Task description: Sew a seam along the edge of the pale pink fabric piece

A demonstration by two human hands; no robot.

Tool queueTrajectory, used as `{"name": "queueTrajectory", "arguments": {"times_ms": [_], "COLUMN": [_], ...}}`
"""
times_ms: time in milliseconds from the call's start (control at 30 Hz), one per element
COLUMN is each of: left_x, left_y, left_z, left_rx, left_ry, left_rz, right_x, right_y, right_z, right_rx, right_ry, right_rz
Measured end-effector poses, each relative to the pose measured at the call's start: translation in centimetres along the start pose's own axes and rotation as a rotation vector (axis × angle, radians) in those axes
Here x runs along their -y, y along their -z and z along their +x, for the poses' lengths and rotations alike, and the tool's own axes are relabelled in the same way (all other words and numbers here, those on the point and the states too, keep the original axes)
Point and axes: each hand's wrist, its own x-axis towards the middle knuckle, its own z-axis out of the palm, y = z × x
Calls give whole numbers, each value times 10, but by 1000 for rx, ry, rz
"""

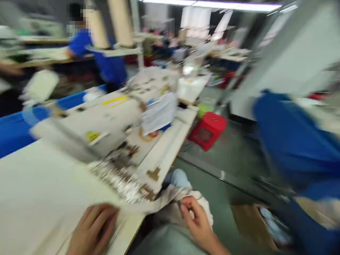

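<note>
A pale beige cloth (159, 204) runs along the table edge from one hand to the other, and its bunched end hangs over my lap. At its left end, my left hand (92, 228) rests low over the white tabletop (34, 191), fingers curled and closed at the cloth; the fingertips are partly hidden. My right hand (196, 223) is off the table edge above my lap, thumb and forefinger pinched at the cloth. Just beyond the hands is a sewing machine (114, 120), with a shiny silvery patch (124, 180) at its near end. Motion blurs the picture.
A sheet of paper (159, 111) hangs on the machine. A red stool (209, 129) stands on the floor beyond the table. Blue cloth (294, 131) covers something at the right, near a cardboard box (252, 226). A person in blue (81, 42) stands behind the machine.
</note>
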Motion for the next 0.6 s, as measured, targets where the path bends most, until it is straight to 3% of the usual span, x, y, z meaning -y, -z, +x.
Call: {"name": "queueTrajectory", "arguments": {"times_ms": [100, 267, 467, 600], "left_x": [-8, -7, -13, -14], "left_y": [14, 15, 16, 17], "left_z": [-25, -20, -25, -28], "left_rx": [60, 68, 98, 128], "left_ry": [205, 209, 169, 150], "left_rz": [-15, -10, 60, 118], "right_x": [17, 42, 59, 66], "right_y": [-11, -27, -52, -64], "right_z": [38, 60, 48, 47], "right_rx": [171, 383, 419, 409], "right_ry": [175, 324, 356, 302], "right_rz": [61, 157, 267, 198]}}
